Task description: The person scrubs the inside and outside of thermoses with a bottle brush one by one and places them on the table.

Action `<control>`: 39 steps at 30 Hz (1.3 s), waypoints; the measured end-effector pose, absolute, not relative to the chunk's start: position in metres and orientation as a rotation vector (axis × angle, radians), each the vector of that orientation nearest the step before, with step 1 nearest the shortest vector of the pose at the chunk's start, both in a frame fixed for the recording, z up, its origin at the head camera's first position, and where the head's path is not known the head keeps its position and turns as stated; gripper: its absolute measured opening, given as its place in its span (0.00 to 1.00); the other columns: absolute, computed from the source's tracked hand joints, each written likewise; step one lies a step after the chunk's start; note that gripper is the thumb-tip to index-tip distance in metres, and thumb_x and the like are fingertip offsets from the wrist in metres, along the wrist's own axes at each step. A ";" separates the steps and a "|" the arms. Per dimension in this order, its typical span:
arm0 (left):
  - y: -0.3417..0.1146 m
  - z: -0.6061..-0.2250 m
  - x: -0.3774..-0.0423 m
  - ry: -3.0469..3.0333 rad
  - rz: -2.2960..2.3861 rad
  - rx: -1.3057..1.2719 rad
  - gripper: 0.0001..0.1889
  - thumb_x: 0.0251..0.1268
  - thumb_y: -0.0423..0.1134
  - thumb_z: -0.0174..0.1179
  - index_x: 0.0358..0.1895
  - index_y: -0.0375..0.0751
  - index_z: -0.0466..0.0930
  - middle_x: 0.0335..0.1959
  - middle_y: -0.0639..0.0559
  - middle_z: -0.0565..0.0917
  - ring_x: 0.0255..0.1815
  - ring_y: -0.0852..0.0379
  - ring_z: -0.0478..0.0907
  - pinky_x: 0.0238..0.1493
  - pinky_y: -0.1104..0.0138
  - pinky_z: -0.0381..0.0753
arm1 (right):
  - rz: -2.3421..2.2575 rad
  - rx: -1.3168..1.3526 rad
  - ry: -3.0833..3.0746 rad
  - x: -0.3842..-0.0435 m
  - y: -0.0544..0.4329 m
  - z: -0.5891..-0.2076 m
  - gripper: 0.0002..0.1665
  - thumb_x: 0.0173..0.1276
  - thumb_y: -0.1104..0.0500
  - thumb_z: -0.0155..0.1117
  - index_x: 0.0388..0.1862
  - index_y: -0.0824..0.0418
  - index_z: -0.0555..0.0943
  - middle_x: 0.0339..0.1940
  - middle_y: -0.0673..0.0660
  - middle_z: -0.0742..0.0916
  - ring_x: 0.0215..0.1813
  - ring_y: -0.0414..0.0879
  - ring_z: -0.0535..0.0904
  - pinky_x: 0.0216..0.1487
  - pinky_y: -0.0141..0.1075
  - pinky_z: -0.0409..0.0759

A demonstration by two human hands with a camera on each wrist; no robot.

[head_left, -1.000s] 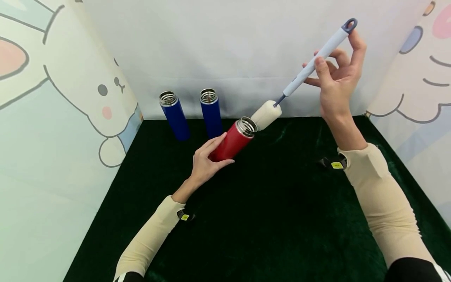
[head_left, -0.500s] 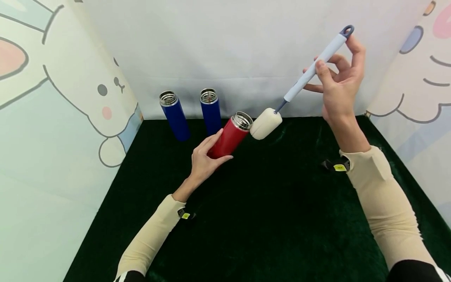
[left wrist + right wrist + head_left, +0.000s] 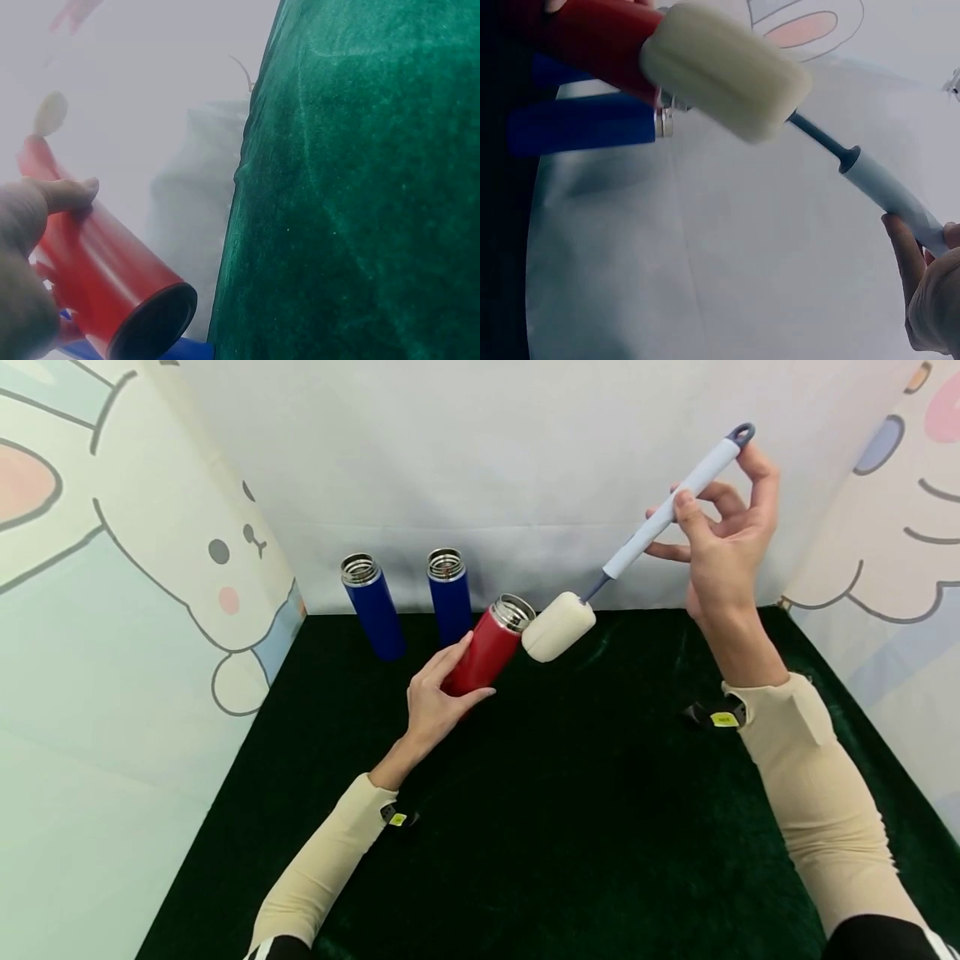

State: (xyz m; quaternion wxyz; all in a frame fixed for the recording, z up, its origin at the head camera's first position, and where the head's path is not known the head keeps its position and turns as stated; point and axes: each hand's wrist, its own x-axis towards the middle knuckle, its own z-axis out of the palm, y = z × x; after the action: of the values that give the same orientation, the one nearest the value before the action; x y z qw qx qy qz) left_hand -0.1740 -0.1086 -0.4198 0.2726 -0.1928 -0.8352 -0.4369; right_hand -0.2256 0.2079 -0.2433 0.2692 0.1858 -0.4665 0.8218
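Observation:
My left hand (image 3: 437,702) grips a red bottle (image 3: 483,653) around its lower body and holds it tilted, the open steel mouth pointing up and right. In the left wrist view the dark base of the red bottle (image 3: 124,274) shows, raised beside the green cloth. With my right hand (image 3: 726,539) I pinch the pale blue handle of a bottle brush (image 3: 667,514) between thumb and fingers. Its cream sponge head (image 3: 558,627) hangs down-left, outside the bottle, right at the rim. From the right wrist, the sponge head (image 3: 724,71) overlaps the bottle's neck.
Two blue bottles (image 3: 373,610) (image 3: 450,606) stand uncapped at the back, left of the red one. Dark green cloth (image 3: 570,810) covers the table. A white backdrop (image 3: 555,468) rises behind, and printed cartoon panels (image 3: 150,568) flank both sides.
The brush has come down slightly, its sponge head sliding lower and a little left along the bottle's rim. The red bottle has shifted slightly left and up.

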 end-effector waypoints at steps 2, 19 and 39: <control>-0.107 -0.420 -0.173 -2.259 -1.134 -0.517 0.44 0.49 0.41 0.82 0.73 0.56 0.73 0.63 0.45 0.83 0.60 0.46 0.82 0.61 0.49 0.83 | 2.237 0.497 -1.238 -0.225 0.206 -0.244 0.34 0.64 0.71 0.71 0.67 0.58 0.71 0.42 0.67 0.82 0.36 0.60 0.89 0.32 0.48 0.88; -0.103 -0.422 -0.171 -2.250 -1.106 -0.590 0.42 0.49 0.43 0.82 0.72 0.57 0.75 0.63 0.47 0.83 0.61 0.49 0.82 0.62 0.51 0.83 | 2.040 0.572 -0.910 -0.226 0.177 -0.252 0.42 0.64 0.78 0.65 0.69 0.64 0.54 0.40 0.68 0.81 0.39 0.67 0.87 0.33 0.47 0.89; -0.092 -0.405 -0.181 -1.990 -2.199 -0.492 0.44 0.67 0.36 0.63 0.79 0.58 0.44 0.68 0.41 0.71 0.61 0.44 0.78 0.62 0.49 0.82 | 2.358 0.126 -0.870 -0.233 0.197 -0.274 0.37 0.70 0.68 0.66 0.72 0.47 0.63 0.46 0.63 0.81 0.50 0.61 0.87 0.43 0.51 0.89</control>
State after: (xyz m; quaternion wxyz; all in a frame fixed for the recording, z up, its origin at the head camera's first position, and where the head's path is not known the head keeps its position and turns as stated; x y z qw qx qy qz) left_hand -0.1814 -0.0917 -0.4050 0.0677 -0.1633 -0.6603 -0.7299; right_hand -0.2334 0.1975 -0.2739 0.3073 0.0475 -0.3288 0.8917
